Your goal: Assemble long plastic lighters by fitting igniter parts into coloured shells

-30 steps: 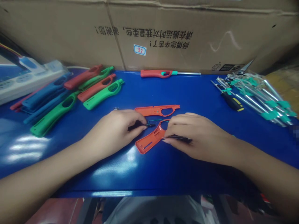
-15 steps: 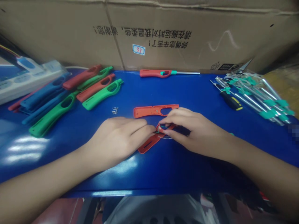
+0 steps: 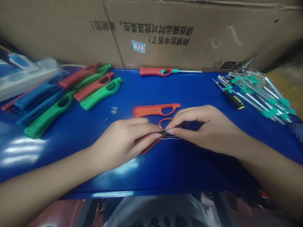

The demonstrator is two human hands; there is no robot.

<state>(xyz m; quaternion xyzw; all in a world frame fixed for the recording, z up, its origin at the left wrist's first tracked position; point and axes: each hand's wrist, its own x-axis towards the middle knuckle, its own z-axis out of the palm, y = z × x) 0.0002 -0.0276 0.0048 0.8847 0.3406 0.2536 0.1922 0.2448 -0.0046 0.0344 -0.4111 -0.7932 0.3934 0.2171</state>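
Observation:
My left hand (image 3: 129, 135) and my right hand (image 3: 203, 129) meet over a red lighter handle half (image 3: 149, 147), which lies slanted on the table with its trigger loop toward the right. The left fingertips pinch a small dark part (image 3: 162, 132), mostly hidden between them. Right thumb and forefinger are closed on a thin green piece (image 3: 166, 131), perhaps a wire, touching that dark part. A white wire (image 3: 170, 138) runs below the right fingertips. Just beyond the hands is a matching orange-red handle half (image 3: 144, 112), inner side up.
Small screws (image 3: 114, 110) lie left of centre. Green, red and blue handle shells (image 3: 49, 118) pile up near a power strip (image 3: 26, 77). An assembled lighter (image 3: 155, 72) lies by the cardboard box (image 3: 78, 34). Metal lighter tubes (image 3: 267, 94) and a screwdriver (image 3: 233, 99) are right.
My fingertips have drawn closer together over the handle half, and the right hand now pinches the green piece. More of the trigger loop shows. The whole view has shifted slightly.

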